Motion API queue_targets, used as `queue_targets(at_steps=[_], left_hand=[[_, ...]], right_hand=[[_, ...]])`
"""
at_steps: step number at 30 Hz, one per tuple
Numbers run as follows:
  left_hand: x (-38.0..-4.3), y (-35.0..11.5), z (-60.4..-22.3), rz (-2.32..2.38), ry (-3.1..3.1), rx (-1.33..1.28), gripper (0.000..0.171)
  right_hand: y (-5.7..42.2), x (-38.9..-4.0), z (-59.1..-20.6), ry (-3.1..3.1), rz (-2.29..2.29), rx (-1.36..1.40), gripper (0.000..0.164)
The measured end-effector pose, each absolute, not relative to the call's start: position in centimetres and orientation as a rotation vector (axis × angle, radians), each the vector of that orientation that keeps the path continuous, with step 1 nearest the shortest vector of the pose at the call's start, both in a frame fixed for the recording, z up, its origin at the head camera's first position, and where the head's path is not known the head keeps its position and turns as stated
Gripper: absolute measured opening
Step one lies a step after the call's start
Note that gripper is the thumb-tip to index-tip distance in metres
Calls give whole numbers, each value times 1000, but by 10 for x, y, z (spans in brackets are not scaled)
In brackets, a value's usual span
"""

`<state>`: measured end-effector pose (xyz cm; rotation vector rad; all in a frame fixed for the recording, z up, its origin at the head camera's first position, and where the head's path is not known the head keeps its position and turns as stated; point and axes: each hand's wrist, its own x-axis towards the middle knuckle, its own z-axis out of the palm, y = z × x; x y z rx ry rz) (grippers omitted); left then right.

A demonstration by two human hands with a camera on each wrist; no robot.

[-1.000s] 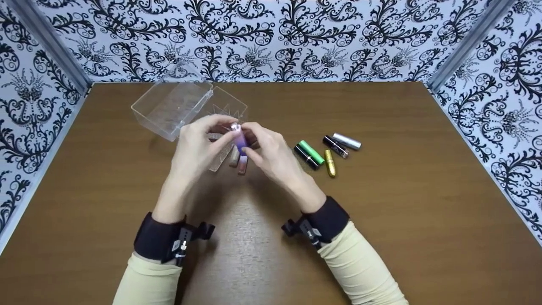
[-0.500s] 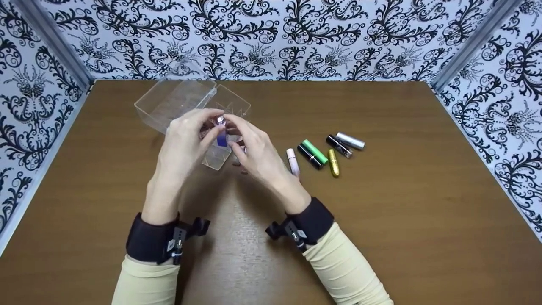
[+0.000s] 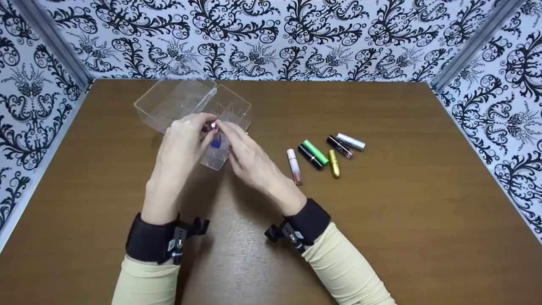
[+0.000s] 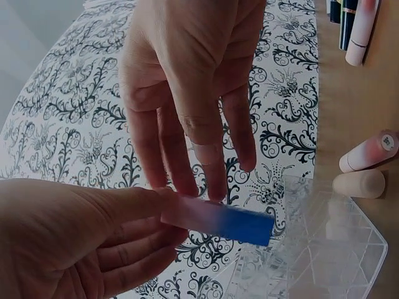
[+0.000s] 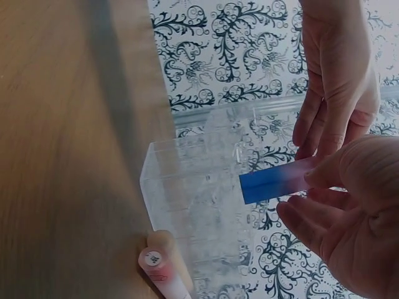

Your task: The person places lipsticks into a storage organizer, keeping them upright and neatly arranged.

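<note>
- Since half a second ago, the pink-and-blue tube (image 4: 218, 218) has shifted slightly left, and the right hand (image 3: 250, 163) has moved with it, leaving the pale tube (image 3: 294, 166) fully exposed.
- The left hand (image 3: 178, 146) holds its pink end in a narrow pinch, blue end toward the clear box (image 3: 217, 162); the left wrist view shows this pinch better than the head view.
- The right hand's fingers are loosely extended near the tube's edge; whether they press it, I cannot tell.
- Both wrist views reveal a beige tube (image 4: 360, 184) and a reddish tube (image 4: 369, 152) beside the box; the right hand blocks them overhead.
- The box is transparent and rigid, with zigzag dividers; its lid (image 3: 169, 103) stands open.
- Rightward on the wood-grained table (image 3: 423, 190) lie green (image 3: 316, 151), black (image 3: 310, 157), gold (image 3: 334, 164), black-and-clear (image 3: 339, 147) and silver (image 3: 351, 141) tubes.
- Behind: scroll-patterned wallpaper (image 3: 271, 42).
</note>
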<state>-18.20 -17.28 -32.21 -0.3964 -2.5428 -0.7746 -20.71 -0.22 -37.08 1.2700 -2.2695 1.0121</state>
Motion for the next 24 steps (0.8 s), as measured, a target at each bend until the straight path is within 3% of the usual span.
queue_targets(at_steps=[16, 24], left_hand=[[-186, -175, -332, -702, -2677, -367, 17], [-186, -174, -340, -649, -2670, -388, 16]], right_hand=[[-3, -208, -383, -2247, 774, 1396, 52], [-5, -205, -384, -2418, 548, 1322, 64]])
